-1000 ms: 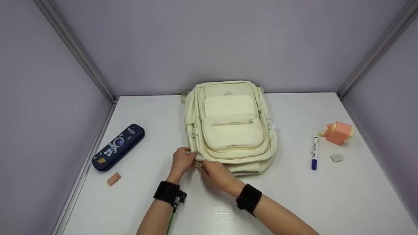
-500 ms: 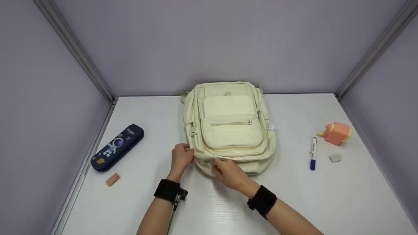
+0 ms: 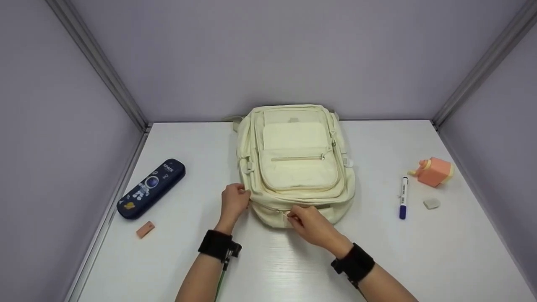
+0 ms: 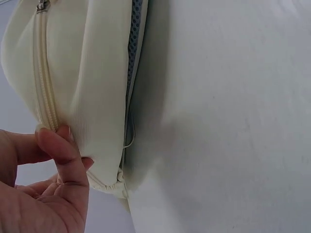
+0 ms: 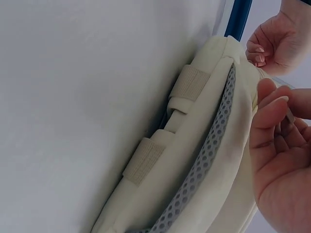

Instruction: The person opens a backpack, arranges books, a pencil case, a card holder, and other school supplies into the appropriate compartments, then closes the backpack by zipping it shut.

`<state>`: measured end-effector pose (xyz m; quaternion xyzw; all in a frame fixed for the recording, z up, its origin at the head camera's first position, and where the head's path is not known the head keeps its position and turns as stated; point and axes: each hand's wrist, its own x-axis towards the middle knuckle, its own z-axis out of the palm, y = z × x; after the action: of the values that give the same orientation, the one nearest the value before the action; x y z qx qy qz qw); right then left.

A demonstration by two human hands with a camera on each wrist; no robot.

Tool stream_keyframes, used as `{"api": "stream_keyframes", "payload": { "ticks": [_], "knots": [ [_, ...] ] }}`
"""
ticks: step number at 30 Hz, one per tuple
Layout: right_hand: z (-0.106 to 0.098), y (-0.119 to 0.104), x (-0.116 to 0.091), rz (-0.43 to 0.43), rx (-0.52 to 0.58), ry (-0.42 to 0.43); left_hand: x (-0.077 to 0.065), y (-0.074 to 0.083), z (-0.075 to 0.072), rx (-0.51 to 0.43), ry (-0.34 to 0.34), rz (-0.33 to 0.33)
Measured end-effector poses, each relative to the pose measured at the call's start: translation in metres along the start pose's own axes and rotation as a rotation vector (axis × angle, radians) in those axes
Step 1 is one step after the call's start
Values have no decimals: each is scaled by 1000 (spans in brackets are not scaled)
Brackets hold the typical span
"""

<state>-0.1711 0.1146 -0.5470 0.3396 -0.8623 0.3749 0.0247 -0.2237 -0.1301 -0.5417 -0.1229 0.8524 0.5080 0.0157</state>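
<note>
A cream backpack lies on the white table, its front pockets facing up. My left hand pinches the fabric at its lower left corner, and in the left wrist view those fingers sit right at the zipper. Along this stretch the zipper teeth are joined, up to a metal slider. At the bottom edge, left of its middle, my right hand pinches the zipper pull, with thumb and forefinger together. A bit of the metal pull shows between those fingers in the right wrist view.
On the left lie a dark blue astronaut pencil case and a pinkish eraser. To the right are a marker, a grey eraser and an orange pencil sharpener with a crank. Walls enclose the table.
My right hand has moved rightward along the backpack's bottom edge, drawing the zipper slider with it. My left hand has stayed near the lower left corner.
</note>
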Motion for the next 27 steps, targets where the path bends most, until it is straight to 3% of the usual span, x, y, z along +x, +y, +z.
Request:
{"api": "stream_keyframes", "payload": {
  "ticks": [10,22,27],
  "knots": [
    [-32,17,-17,-1,98,-21,0,0,-1,10,20,16],
    [-64,37,-39,206,272,-112,1,0,0,17,16,-3],
    [-77,49,-47,272,296,-127,1,-1,0,22,15,-3]
  ]
}}
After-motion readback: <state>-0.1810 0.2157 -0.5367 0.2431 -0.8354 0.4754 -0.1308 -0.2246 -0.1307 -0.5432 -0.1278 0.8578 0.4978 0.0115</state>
